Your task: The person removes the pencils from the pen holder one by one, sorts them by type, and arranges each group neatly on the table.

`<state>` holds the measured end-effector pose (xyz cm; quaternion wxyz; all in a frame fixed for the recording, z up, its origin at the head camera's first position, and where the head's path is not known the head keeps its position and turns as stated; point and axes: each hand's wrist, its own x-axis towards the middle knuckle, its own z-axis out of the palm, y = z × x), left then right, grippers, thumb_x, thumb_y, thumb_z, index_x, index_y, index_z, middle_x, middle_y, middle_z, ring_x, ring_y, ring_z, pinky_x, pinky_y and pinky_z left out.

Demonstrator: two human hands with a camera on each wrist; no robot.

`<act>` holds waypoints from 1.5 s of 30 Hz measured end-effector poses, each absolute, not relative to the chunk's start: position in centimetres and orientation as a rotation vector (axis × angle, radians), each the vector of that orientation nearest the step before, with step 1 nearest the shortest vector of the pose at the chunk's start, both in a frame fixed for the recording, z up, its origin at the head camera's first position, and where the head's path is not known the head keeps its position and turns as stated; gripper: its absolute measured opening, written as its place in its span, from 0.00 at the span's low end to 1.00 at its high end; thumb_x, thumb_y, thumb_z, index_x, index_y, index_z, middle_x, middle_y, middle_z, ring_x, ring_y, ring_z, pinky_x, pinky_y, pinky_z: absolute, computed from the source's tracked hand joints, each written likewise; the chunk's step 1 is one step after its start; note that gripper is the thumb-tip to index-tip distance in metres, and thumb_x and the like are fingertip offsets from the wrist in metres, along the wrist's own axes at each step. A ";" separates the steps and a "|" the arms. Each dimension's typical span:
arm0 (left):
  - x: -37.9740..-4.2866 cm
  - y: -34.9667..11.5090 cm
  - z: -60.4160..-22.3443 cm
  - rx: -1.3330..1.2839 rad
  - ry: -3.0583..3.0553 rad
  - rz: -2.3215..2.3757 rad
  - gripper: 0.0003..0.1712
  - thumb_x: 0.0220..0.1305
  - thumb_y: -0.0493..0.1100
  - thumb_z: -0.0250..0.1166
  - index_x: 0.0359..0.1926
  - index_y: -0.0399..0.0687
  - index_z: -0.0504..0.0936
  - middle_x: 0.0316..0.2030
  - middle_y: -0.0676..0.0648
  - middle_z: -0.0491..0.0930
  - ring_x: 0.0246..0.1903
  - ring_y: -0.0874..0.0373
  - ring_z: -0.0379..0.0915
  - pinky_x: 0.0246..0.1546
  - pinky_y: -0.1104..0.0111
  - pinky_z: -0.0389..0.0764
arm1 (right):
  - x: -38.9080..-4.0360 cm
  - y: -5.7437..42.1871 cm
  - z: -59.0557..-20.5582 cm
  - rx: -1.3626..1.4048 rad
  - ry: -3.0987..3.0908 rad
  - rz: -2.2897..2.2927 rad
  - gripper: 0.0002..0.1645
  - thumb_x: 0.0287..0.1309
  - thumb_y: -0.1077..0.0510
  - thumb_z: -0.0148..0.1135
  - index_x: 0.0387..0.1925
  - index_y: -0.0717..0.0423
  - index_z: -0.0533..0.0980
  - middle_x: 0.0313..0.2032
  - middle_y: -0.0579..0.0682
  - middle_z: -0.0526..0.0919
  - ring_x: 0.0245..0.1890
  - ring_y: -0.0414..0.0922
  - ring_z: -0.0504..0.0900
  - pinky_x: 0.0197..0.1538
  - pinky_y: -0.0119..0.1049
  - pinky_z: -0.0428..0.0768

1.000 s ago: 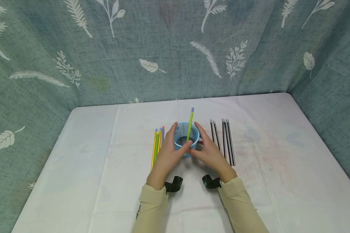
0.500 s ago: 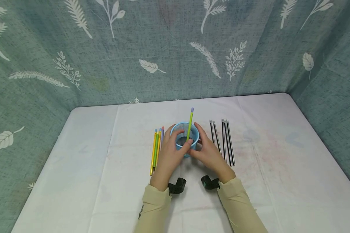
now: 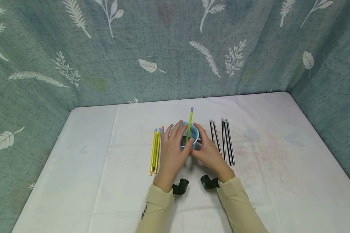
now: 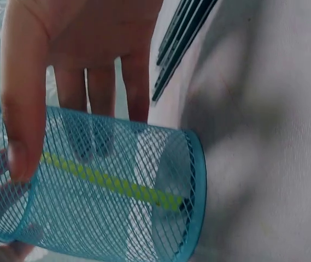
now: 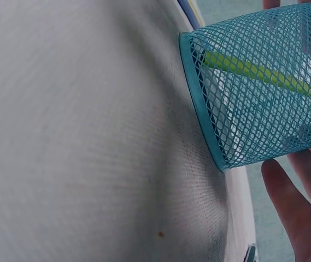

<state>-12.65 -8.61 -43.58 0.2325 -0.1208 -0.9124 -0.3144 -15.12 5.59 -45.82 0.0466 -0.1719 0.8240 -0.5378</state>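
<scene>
A light-blue mesh pencil cup (image 3: 194,142) is between both hands, one green pencil (image 3: 189,124) leaning in it, lilac end up. The right hand (image 3: 208,153) holds its right side; in the left wrist view the thumb (image 4: 21,142) lies in front of the mesh and the fingers behind. The left hand (image 3: 173,153) is round the left side, thumb near the front rim, fingers reaching over the left part of the mouth and partly hiding it. The right wrist view shows the mesh wall (image 5: 264,114) close up. Whether the base touches the cloth, I cannot tell.
Yellow, green and purple pencils (image 3: 155,152) lie left of the cup, partly behind the left hand. Several black pencils (image 3: 228,142) lie in two groups to the right. A white cloth (image 3: 280,155) covers the table; leaf-patterned curtains (image 3: 175,48) stand behind and at the sides.
The left hand has slid right, its fingers spreading over the cup's left rim and covering more of the mouth. The cup has shifted slightly left. The right hand has hardly moved.
</scene>
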 end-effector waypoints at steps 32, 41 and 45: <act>-12.1 -8.6 -42.3 -0.359 -2.582 -0.901 0.13 0.58 0.54 0.59 0.27 0.57 0.87 0.33 0.62 0.81 0.49 0.49 0.67 0.54 0.57 0.60 | -15.1 6.0 -45.6 -0.541 2.513 -1.585 0.50 0.47 0.51 0.65 0.66 0.31 0.47 0.62 0.51 0.60 0.54 0.52 0.70 0.52 0.49 0.69; -12.3 -8.8 -42.4 -0.275 -2.611 -1.018 0.13 0.54 0.57 0.61 0.26 0.56 0.85 0.29 0.61 0.81 0.48 0.48 0.68 0.51 0.58 0.66 | -15.2 6.0 -45.7 -0.511 2.482 -1.611 0.50 0.46 0.49 0.66 0.64 0.25 0.47 0.60 0.52 0.62 0.55 0.51 0.69 0.53 0.49 0.68; -12.3 -8.9 -42.3 -0.213 -2.652 -1.064 0.13 0.53 0.59 0.61 0.27 0.59 0.83 0.27 0.62 0.80 0.48 0.50 0.67 0.48 0.61 0.69 | -15.2 6.1 -45.8 -0.482 2.466 -1.610 0.49 0.46 0.46 0.66 0.63 0.24 0.47 0.59 0.52 0.63 0.54 0.50 0.70 0.52 0.48 0.69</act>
